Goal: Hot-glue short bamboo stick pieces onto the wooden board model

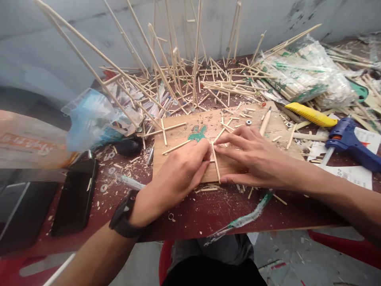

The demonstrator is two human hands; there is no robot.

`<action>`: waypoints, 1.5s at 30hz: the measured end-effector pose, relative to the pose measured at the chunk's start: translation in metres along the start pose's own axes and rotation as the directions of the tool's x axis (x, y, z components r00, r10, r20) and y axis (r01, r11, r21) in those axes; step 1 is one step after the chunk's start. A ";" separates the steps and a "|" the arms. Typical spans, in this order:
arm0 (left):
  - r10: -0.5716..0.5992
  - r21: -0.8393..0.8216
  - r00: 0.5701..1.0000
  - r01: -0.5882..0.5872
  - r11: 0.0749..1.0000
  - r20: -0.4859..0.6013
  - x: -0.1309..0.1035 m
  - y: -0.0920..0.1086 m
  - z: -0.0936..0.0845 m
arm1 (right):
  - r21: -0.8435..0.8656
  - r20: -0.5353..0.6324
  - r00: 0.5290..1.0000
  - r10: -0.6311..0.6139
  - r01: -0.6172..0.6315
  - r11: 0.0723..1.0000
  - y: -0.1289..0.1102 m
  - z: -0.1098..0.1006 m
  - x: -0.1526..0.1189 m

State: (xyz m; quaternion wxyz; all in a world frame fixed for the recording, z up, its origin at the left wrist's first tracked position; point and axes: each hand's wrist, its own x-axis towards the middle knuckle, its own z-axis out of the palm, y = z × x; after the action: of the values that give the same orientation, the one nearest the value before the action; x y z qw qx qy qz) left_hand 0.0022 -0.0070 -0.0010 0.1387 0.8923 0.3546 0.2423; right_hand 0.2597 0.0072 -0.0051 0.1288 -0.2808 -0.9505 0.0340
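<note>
A wooden board with a green patch lies on the dark red table, and both hands rest over it. A short thin stick stands out between them, slanting toward the board's near edge. My left hand is closed at the stick's left side, its fingertips pressed together; what they pinch is hidden. My right hand has its fingers spread, with fingertips touching the stick's upper end and the thumb at its lower end. Crossed sticks lie at the board's left, and a wooden-handled tool lies right of my right hand.
Tall stick structures rise along the wall. A blue glue gun and a yellow-handled cutter lie at right, below bagged sticks. A black phone and a blue bag are at left.
</note>
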 end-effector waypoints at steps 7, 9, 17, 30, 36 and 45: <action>0.001 -0.017 1.000 -0.001 1.000 0.001 0.000 -0.001 0.001 | 0.006 -0.007 1.000 -0.023 0.023 1.000 0.000 0.003 0.001; -0.002 -0.019 1.000 0.002 1.000 0.003 0.000 -0.002 0.002 | 0.009 -0.001 1.000 -0.015 0.015 1.000 0.001 0.003 0.001; -0.002 -0.029 1.000 0.002 1.000 -0.010 0.002 -0.003 0.003 | 0.026 0.020 1.000 -0.005 0.005 1.000 0.001 0.003 0.002; -0.015 -0.074 0.995 0.008 0.997 -0.101 0.003 -0.011 -0.014 | -0.063 -0.094 0.994 0.047 -0.053 0.997 0.018 -0.006 -0.002; -0.016 -0.082 1.000 0.015 0.997 -0.016 0.004 -0.011 -0.018 | -0.045 -0.038 0.999 0.033 -0.035 0.998 0.019 -0.011 0.001; -0.035 -0.074 0.997 0.030 0.997 -0.064 0.003 -0.014 -0.019 | -0.001 -0.088 0.993 -0.076 0.076 0.997 0.021 0.007 -0.005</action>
State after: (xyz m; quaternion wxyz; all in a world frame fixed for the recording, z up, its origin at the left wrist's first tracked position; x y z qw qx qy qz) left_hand -0.0134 0.0068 0.0100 0.1636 0.8725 0.3642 0.2817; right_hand 0.2729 0.0217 -0.0162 0.1719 -0.2454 -0.9539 0.0177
